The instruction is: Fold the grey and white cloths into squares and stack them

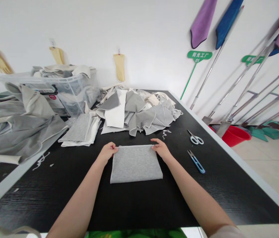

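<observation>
A grey folded cloth point(136, 165) lies flat on the black table point(139, 208) in front of me. My left hand point(108, 152) pinches its far left corner between thumb and fingers. At the far right corner my right hand point(161, 149) grips the cloth with the thumb, its index finger lifted a little. To the right of the cloth are small scissors point(195, 138) with pale handles and blue thread snips point(196, 162). Beyond my left hand sits a stack of folded grey and white cloths point(78, 130).
A heap of grey and white cloths point(141, 109) covers the table's far part. Larger cloths point(17, 129) and a clear plastic bin point(77, 86) full of fabric stand left. Yellow gloves point(119, 67) hang on the wall. A red bucket point(235, 136) and mops stand right.
</observation>
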Tool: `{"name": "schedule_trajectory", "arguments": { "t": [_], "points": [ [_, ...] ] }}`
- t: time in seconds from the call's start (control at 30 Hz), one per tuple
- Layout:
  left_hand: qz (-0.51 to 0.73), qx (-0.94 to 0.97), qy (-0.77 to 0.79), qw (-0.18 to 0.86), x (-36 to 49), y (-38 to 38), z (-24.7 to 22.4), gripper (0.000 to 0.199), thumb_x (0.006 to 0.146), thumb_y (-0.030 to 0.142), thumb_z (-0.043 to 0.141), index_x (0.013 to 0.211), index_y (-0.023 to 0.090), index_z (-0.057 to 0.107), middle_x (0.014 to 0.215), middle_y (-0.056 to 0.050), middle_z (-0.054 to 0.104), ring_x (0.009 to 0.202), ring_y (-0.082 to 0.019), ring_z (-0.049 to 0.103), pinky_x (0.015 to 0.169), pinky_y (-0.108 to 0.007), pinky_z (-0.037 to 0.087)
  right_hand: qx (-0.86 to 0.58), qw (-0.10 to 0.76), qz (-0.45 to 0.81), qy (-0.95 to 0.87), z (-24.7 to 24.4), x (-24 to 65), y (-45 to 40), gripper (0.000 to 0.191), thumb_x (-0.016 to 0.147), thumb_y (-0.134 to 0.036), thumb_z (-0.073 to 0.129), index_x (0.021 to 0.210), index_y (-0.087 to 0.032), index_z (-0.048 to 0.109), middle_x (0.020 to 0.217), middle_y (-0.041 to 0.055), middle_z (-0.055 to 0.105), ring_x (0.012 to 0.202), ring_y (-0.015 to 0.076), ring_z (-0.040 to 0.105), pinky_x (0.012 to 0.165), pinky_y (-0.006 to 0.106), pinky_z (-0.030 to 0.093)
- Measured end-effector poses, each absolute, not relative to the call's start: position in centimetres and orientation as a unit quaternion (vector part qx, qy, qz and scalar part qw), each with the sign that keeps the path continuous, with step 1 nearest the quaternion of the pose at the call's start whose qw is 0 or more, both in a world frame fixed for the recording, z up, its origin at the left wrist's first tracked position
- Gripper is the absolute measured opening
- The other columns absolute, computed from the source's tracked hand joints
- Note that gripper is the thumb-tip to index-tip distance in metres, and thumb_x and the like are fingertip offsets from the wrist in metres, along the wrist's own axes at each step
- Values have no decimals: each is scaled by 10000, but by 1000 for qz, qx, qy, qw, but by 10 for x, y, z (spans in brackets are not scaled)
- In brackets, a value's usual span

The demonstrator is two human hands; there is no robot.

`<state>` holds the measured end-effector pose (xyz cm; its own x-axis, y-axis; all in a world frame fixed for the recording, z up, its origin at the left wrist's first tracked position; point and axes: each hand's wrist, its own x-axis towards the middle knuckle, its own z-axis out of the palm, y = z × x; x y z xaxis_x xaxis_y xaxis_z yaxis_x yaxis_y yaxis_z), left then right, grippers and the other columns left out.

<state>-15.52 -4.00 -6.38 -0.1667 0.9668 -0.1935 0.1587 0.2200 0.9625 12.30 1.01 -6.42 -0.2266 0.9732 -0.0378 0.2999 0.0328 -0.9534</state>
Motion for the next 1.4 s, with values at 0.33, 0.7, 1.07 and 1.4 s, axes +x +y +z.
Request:
{"name": "schedule_trajectory", "arguments": {
  "t": [0.33, 0.7, 1.07, 1.4],
  "points": [
    [412, 473, 710, 321, -152, -32, -67, 190, 542, 248, 541, 534, 173, 367, 412, 84, 335, 376, -53, 319, 412, -178, 227, -583, 367, 370, -623, -66, 118, 12, 368, 588, -188, 508, 956, -205, 522, 549, -58, 494, 459, 78, 426, 474, 204, 340],
    [271, 513, 812, 65, -127, -54, -49, 181, 663, 352, 466, 792, 229, 497, 812, -29, 531, 711, -174, 493, 530, -240, 298, -618, 372, 238, -651, -53, 110, -8, 208, 621, -171, 533, 819, -218, 576, 775, 10, 487, 728, 137, 474, 673, 258, 348],
    [224, 733, 627, 139, -103, -87, -16, 192, 719, 331, 431, 850, 244, 541, 855, -5, 578, 767, -145, 511, 693, -249, 371, -600, 405, 354, -592, -64, 122, -3, 195, 656, -253, 484, 817, -187, 573, 790, 21, 520, 575, 101, 497, 484, 234, 438],
    [174, 831, 521, 85, 5, -130, -40, 232, 751, 202, 393, 942, 181, 524, 997, -126, 527, 907, -264, 466, 738, -385, 354, -573, 496, 480, -442, -60, 121, -5, 184, 635, -253, 479, 790, -167, 527, 696, 11, 516, 531, 92, 516, 484, 252, 483]
  ]
}}
